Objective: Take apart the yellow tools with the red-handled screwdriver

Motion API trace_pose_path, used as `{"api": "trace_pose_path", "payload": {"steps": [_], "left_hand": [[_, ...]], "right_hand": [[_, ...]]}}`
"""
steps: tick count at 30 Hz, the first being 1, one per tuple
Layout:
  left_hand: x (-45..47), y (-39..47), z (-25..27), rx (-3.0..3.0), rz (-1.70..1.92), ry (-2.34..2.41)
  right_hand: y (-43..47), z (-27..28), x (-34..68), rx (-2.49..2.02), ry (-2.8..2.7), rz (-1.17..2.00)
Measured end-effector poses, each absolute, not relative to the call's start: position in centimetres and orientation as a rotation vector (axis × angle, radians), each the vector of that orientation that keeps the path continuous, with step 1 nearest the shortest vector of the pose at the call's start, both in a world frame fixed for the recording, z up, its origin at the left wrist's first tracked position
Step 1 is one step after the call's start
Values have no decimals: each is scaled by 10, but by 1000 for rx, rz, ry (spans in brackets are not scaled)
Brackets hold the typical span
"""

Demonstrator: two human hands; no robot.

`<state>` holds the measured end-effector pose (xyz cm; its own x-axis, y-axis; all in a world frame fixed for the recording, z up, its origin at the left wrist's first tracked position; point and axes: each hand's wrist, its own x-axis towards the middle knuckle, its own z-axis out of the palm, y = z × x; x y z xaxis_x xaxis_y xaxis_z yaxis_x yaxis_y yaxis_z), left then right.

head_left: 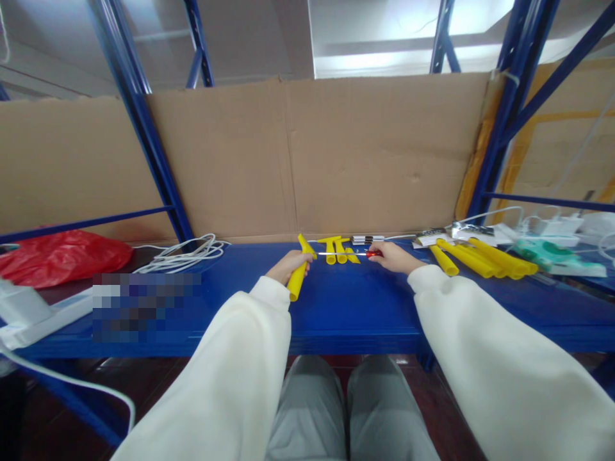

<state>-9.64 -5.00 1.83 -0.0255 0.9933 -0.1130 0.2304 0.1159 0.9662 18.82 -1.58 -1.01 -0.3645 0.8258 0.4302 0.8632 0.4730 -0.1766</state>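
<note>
My left hand (289, 264) is closed around a yellow plastic tube-shaped handle (297, 282), tilted, its wide hollow end towards me and a narrower crosspiece at the top. In my right hand (391, 256) is a screwdriver (373, 254) with a red grip. Its long metal shaft runs level to the left, and its tip meets the yellow handle near my left fingers. Whether the tip sits in a screw is too small to tell. Behind the shaft lie several yellow T-shaped pieces (331, 250) on the blue table (355, 307).
Several yellow tubes (480, 259) lie at the right beside a green and white packet (548, 256). A coiled white cable (187, 253), a red plastic bag (67, 256) and a white power strip (52, 317) are at the left. Cardboard (336, 160) stands along the back between blue posts.
</note>
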Motion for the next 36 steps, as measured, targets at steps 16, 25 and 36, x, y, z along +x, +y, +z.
{"api": "trace_pose_path", "payload": {"steps": [16,25,36], "left_hand": [[-100,-39,10,1348,976,1469],[-99,-40,10,1373,933,1502],[-98,-43,12,1437,896,1516]], "right_hand": [[-29,0,183,-1354,-2305,-360],[-31,1,180,-1320,-2301,-552],[-43,6,174,-1570,-2320,-510]]}}
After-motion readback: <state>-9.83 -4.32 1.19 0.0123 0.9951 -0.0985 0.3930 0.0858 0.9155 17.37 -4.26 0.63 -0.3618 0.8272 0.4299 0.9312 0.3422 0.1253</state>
